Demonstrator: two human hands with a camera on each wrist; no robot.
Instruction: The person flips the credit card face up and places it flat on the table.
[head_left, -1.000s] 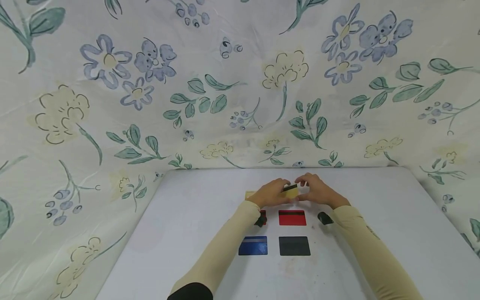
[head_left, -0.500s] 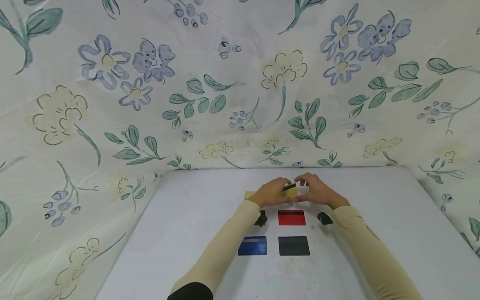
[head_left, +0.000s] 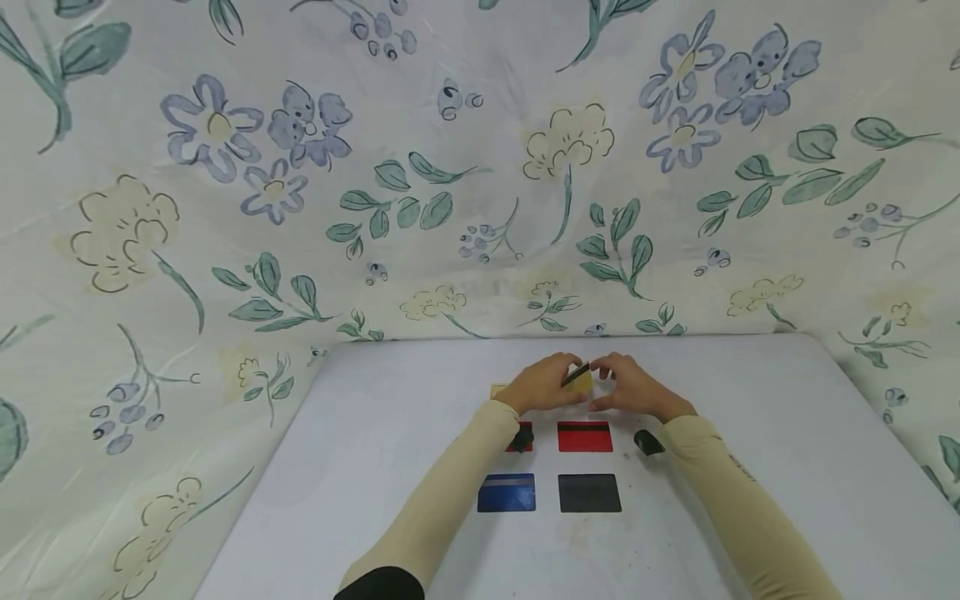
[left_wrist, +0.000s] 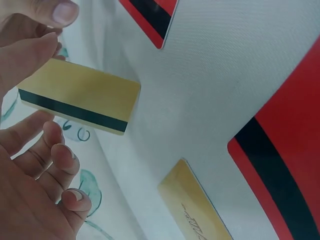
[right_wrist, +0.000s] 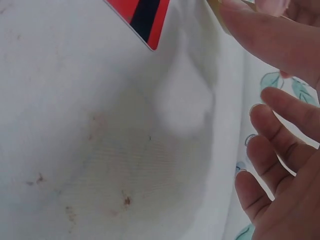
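Although dark script can be seen on the second gold card [left_wrist: 192, 202] at the bottom of the left wrist view, its letters cannot be made out. Just below and right of the head view's centre, a striped gold card [left_wrist: 82, 87] is pinched by the left hand [head_left: 543, 385], its long axis sloping down rightward in the left wrist view, while the right hand [head_left: 636, 388] is held beside it, fingers apart, contact unclear. Close above, the table [head_left: 787, 417] is edged, with room extending rightward.
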